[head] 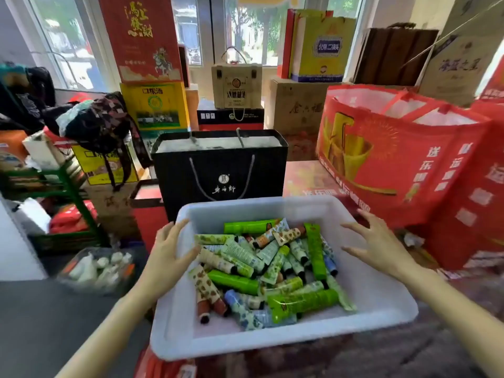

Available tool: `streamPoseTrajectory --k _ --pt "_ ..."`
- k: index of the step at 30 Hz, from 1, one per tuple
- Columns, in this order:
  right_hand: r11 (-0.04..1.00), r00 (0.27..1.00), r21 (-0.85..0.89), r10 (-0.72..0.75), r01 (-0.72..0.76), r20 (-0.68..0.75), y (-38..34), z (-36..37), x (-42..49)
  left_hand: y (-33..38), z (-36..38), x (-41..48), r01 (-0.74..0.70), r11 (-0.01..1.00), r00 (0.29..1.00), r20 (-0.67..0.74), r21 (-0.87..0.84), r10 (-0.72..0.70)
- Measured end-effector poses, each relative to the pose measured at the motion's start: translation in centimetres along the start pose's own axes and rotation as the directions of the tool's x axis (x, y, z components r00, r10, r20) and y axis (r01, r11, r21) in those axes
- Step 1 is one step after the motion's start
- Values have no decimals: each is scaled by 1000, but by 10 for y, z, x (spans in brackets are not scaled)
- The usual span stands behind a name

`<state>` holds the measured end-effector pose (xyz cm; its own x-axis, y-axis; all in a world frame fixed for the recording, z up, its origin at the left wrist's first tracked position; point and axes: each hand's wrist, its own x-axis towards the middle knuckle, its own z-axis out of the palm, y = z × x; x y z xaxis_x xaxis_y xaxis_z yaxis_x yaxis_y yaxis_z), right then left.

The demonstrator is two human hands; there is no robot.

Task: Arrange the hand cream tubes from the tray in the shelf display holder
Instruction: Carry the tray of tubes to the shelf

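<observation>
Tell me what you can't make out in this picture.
Head view: hand cream tubes lower down, buried under the top ones in the white plastic tray.
Tube lettering: too small, blurred.
Shelf display holder: nowhere in frame.
Black paper gift bag: contents hidden by its walls.

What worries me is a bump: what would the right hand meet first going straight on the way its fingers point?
Probably the right rim of the white tray: the right hand, spread open, points left at it, with the hand cream tubes beyond. Its height over the rim is unclear.
</observation>
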<state>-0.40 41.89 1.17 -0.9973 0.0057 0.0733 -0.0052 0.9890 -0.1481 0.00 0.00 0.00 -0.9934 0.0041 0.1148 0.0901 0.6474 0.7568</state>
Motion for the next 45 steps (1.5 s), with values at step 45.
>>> streamPoseTrajectory --k 45 --pt "771 790 378 -596 514 142 -308 58 -13 -138 -171 -284 334 849 706 -488 -409 -513"
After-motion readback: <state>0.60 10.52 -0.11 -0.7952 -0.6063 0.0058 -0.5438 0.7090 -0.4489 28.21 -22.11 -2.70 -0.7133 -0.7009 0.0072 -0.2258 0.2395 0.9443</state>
